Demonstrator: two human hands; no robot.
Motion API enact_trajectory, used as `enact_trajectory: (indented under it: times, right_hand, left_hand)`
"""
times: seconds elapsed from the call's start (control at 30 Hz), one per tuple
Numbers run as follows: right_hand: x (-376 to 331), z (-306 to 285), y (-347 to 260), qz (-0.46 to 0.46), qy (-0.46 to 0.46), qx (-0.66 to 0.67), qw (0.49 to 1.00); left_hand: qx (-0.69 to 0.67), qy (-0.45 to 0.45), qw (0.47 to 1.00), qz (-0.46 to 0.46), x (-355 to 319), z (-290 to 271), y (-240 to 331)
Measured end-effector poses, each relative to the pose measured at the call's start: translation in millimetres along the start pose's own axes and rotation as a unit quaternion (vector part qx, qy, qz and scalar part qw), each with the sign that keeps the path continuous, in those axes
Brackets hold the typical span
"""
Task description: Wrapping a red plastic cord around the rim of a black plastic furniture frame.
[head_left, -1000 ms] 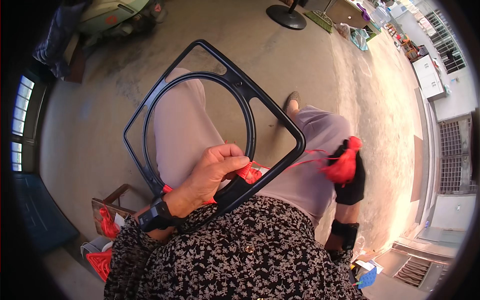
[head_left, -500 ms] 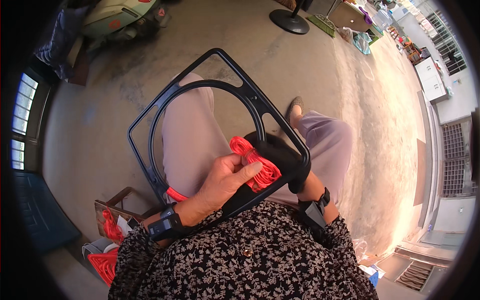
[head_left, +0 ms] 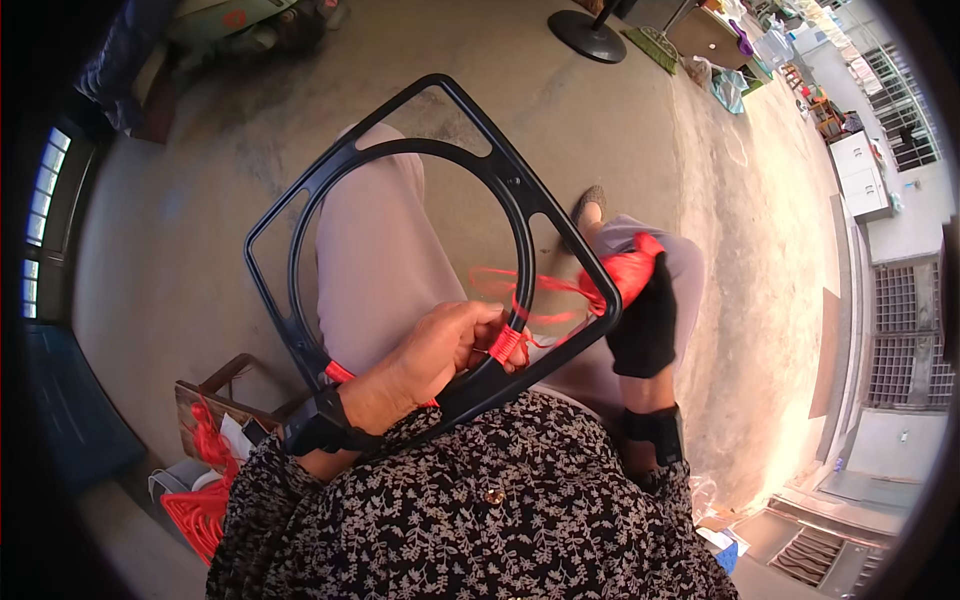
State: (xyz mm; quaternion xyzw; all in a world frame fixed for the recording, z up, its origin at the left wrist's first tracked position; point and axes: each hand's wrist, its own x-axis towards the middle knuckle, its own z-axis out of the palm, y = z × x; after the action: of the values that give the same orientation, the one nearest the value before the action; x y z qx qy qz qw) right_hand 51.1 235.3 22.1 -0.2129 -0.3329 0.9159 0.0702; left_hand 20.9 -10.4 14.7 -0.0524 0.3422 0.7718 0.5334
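A black square frame (head_left: 545, 205) with a large round opening lies tilted over my lap. Red cord is wound around its ring in a short band (head_left: 505, 345), and another red winding (head_left: 339, 371) shows at the lower left. My bare left hand (head_left: 440, 350) is closed on the ring beside the first band, some fingers hidden behind it. Beyond the frame's right corner, my right hand (head_left: 645, 325), in a black glove, grips a bundle of red cord (head_left: 628, 278). Loose red strands run from the bundle to the ring, some blurred by motion.
At my lower left, more red cord (head_left: 208, 440) hangs by a small wooden stool (head_left: 190, 415), with a red woven piece (head_left: 195, 515) below. A round black stand base (head_left: 588, 38) and a green broom (head_left: 652, 48) are ahead on the concrete floor. A white cabinet (head_left: 860, 180) stands far right.
The cord bundle has passed from my left hand to my gloved right hand, which has come out from behind the frame to the right. My left hand now grips the ring.
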Motion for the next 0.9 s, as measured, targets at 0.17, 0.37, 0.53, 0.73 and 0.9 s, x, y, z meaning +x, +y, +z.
enact_trajectory:
  times: [0.17, 0.37, 0.53, 0.73, 0.9]
  right_hand:
    - [-48.5, -89.6, -63.4, -0.047, 0.018, -0.09, 0.995]
    - [-83.6, -150.8, -100.0, -0.06, -0.073, -0.037, 0.995]
    - [-86.1, -132.1, -90.3, -0.154, 0.141, -0.217, 0.954]
    - [-57.0, -30.8, -17.0, 0.094, -0.02, -0.327, 0.94]
    - [-26.6, 17.7, 22.5, -0.039, -0.189, -0.418, 0.888]
  left_hand:
    - [-0.027, 0.005, 1.0, 0.006, -3.3, -1.6, 2.7]
    - [-0.011, 0.007, 1.0, 0.007, -2.4, -1.3, 5.8]
    - [0.054, 0.027, 0.996, 0.065, -2.4, 5.4, 3.7]
    - [0.095, 0.038, 0.992, 0.071, -1.6, 7.0, 2.1]
    - [0.108, 0.002, 0.989, 0.106, -1.4, 9.0, -0.8]
